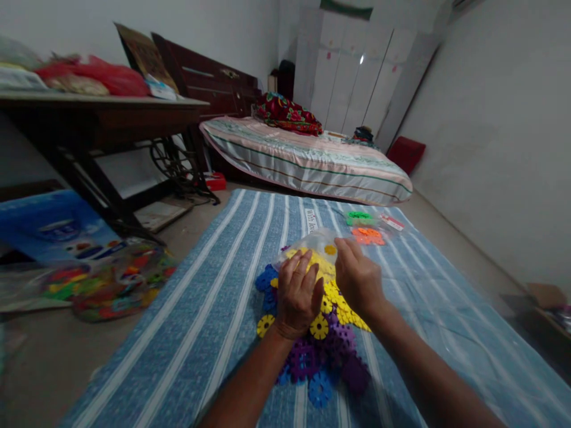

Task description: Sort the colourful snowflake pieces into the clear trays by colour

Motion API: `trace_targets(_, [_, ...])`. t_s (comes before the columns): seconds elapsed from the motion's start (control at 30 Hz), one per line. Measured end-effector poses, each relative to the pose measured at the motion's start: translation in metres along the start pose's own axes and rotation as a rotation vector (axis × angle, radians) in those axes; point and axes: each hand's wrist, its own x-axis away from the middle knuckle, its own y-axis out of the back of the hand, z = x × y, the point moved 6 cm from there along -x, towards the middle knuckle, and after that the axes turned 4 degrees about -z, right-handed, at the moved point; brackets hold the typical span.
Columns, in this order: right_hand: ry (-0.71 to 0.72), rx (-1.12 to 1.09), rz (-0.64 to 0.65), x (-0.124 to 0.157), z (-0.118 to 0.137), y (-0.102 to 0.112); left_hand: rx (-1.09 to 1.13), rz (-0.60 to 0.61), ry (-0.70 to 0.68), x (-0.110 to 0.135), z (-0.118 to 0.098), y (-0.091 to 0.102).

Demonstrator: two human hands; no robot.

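Observation:
A clear plastic bag [319,239] with yellow snowflake-shaped plastic pieces [332,291] lies over a heap on the striped cloth. My right hand [360,279] is closed at the bag's right side, gripping its plastic. On the bag's left part rests my left hand [298,294], its fingers stretched out and a little apart, touching the bag and yellow pieces. Purple pieces [306,359] and blue pieces [319,389] lie in front of the hands. More blue ones show left of my left hand. What lies under its palm is hidden.
Green pieces [358,217] and orange pieces [368,236] lie in clear packets at the table's far right. The blue striped cloth [214,297] covers the table. Bags of colourful pieces [125,282] sit on the floor at left. A bed [307,157] stands beyond.

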Motion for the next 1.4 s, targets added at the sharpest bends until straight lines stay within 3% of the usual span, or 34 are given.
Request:
trace_targets(0.23, [0.071, -0.097, 0.085, 0.002, 0.028, 0.003, 0.169, 0.195, -0.053, 0.002, -0.006, -0.012])
trace_targets(0.63, [0.054, -0.068, 0.119, 0.002, 0.025, -0.002, 0.053, 0.146, -0.001, -0.005, -0.004, -0.008])
trace_targets(0.83, [0.055, 0.024, 0.075, -0.006, 0.012, 0.0, -0.112, 0.156, 0.055, 0.001, 0.006, -0.01])
trace_targets(1.03, [0.083, 0.053, 0.007, -0.016, -0.002, 0.013, -0.079, 0.027, 0.022, -0.006, 0.001, 0.003])
trace_targets(1.13, [0.064, 0.088, -0.013, -0.017, -0.014, 0.009, -0.048, -0.013, 0.014, -0.009, 0.003, 0.007])
trace_targets(1.27, [-0.019, 0.168, 0.017, -0.016, -0.037, -0.002, -0.052, 0.004, 0.1, -0.005, 0.019, 0.004])
trace_targets(1.4, [-0.051, 0.173, -0.032, -0.014, -0.048, 0.006, -0.089, 0.018, 0.153, 0.001, 0.037, 0.001])
